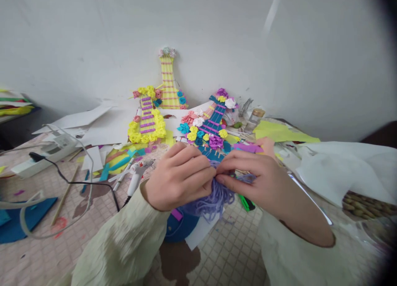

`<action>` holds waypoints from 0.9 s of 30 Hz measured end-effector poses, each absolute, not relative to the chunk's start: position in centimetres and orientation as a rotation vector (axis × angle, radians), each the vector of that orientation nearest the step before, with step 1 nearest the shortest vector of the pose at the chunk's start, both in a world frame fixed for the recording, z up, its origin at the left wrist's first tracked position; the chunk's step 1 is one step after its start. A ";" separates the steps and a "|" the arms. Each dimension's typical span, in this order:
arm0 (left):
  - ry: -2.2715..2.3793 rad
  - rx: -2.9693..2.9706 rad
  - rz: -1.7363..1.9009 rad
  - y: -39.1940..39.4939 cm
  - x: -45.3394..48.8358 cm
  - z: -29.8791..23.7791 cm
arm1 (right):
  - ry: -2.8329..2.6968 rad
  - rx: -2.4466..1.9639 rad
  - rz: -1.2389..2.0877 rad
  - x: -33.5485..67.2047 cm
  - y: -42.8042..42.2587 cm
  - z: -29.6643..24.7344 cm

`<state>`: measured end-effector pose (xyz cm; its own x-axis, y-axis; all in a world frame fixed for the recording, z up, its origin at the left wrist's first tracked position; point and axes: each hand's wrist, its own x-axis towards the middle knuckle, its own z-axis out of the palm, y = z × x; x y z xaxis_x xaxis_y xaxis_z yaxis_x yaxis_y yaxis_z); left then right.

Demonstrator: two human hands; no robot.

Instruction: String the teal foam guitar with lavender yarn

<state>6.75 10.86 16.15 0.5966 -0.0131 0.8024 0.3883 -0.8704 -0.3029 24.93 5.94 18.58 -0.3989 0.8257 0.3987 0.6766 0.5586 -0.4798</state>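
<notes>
A loose bundle of purple yarn (pixel 214 203) hangs below my two hands, which meet at its upper end. Curled around the yarn, my left hand (pixel 181 178) is closed with its back toward me. My right hand (pixel 251 172) pinches yarn between thumb and fingertips, close against the left fingers. Under the yarn lies a dark blue craft piece (pixel 182 230) with a small magenta strip (pixel 176 214) on it. Its upper part, with small pegs, shows just behind my hands; the middle is hidden.
Three flower-trimmed paper instruments stand behind: a yellow one (pixel 168 81), one with purple bars (pixel 147 116) and a blue one (pixel 214 118). A glue gun (pixel 136 174), a power strip (pixel 46 158) and cables lie left. Green cutter (pixel 246 202) and white sheeting (pixel 338 162) are right.
</notes>
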 end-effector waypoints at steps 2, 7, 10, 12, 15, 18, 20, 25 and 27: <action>-0.285 -2.388 -1.185 10.9 6.8 16.0 | -2.181 -1.216 0.348 24.8 6.0 18.4; -0.295 -2.393 -1.173 10.8 6.9 16.1 | -2.157 -1.233 0.390 24.3 6.2 18.1; -0.311 -2.404 -1.179 10.7 6.9 16.3 | -2.130 -1.246 0.424 24.1 6.2 18.2; -0.315 -2.435 -1.170 10.6 6.8 16.5 | -2.109 -1.255 0.459 24.0 6.2 18.2; -0.316 -2.476 -1.167 10.6 6.6 16.7 | -2.090 -1.267 0.529 24.0 6.3 18.2; -0.338 -2.480 -1.172 10.6 6.5 16.9 | -2.084 -1.273 0.579 24.1 6.3 18.1; -0.352 -2.474 -1.168 10.6 6.4 16.9 | -2.083 -1.269 0.598 24.1 6.3 18.1; -0.354 -2.483 -1.180 10.7 6.3 17.0 | -2.093 -1.250 0.681 24.0 6.1 18.0; -0.363 -2.504 -1.184 10.7 6.3 16.9 | -2.092 -1.239 0.712 24.0 6.1 17.9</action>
<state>6.29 10.72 16.94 0.6188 0.0813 0.7814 0.3705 -0.9073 -0.1990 24.03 6.13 17.92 -0.3853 0.8959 0.2213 0.5750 0.4207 -0.7017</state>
